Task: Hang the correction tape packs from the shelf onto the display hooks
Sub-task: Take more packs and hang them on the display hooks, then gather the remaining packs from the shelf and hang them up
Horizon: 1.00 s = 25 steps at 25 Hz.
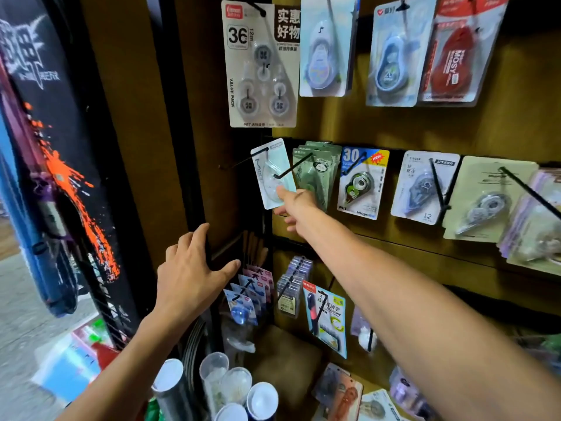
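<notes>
**Pale pack on the left hook, fingertip still to be cleared**

The right hand (pixel 293 208) reaches up to the middle row of the display, index finger stretched out and touching the lower edge of a pale correction tape pack (pixel 273 174); the other fingers look loosely curled beneath, and I cannot tell whether the thumb is pinching the card. The pack hangs tilted on the leftmost black display hook (pixel 261 151), its top hole apparently threaded, just beside a stack of green packs (pixel 318 168) on the neighbouring hook.

The left hand (pixel 194 268) is lower and further left, fingers spread and relaxed, resting against the dark upright frame (pixel 182 147) of the rack and holding nothing.

Further out, the row continues rightward with a blue "30" pack (pixel 362 183), and a large value pack (pixel 261 65) hangs above. Clear cups (pixel 224 381) stand at the bottom.

Risks, as I judge them: the pack sits askew, so a push from the fingertip could slide it forward off the hook's tip. The neighbouring hook's angled end crosses in front of the pale pack and could snag it. A dropped pack would likely fall among the cups below.
</notes>
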{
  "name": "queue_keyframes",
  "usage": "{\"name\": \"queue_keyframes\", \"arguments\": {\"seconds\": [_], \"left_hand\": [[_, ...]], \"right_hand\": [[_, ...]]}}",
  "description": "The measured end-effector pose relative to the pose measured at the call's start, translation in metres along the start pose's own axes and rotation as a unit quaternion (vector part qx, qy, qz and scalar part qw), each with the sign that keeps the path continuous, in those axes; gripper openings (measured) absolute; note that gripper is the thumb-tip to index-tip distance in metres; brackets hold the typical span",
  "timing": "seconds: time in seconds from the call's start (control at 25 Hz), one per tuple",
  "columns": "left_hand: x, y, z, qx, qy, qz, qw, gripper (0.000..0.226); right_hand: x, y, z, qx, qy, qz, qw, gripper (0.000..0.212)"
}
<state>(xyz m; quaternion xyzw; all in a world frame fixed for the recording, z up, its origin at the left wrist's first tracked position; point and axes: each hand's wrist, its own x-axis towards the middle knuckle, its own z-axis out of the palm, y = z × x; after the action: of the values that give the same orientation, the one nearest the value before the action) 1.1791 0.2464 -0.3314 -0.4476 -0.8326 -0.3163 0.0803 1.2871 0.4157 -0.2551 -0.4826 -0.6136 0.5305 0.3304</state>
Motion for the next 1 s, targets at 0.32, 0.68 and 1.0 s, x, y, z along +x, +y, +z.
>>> {"name": "queue_keyframes", "arguments": {"seconds": [0.32, 0.68, 1.0], "left_hand": [[0.008, 0.002, 0.012, -0.086, -0.001, 0.003, 0.996, 0.081], [-0.066, 0.045, 0.031, -0.149, -0.042, 0.007, 0.988, 0.078], [-0.201, 0.066, 0.149, -0.148, -0.2, -0.024, 0.968, 0.074]], "right_hand": [[0.026, 0.029, -0.004, 0.078, -0.107, 0.09, 0.987, 0.068], [-0.135, 0.185, -0.106, -0.36, -0.076, -0.149, 0.918, 0.096], [-0.242, 0.373, -0.19, -0.526, -0.083, -0.059, 0.844, 0.112]]}}
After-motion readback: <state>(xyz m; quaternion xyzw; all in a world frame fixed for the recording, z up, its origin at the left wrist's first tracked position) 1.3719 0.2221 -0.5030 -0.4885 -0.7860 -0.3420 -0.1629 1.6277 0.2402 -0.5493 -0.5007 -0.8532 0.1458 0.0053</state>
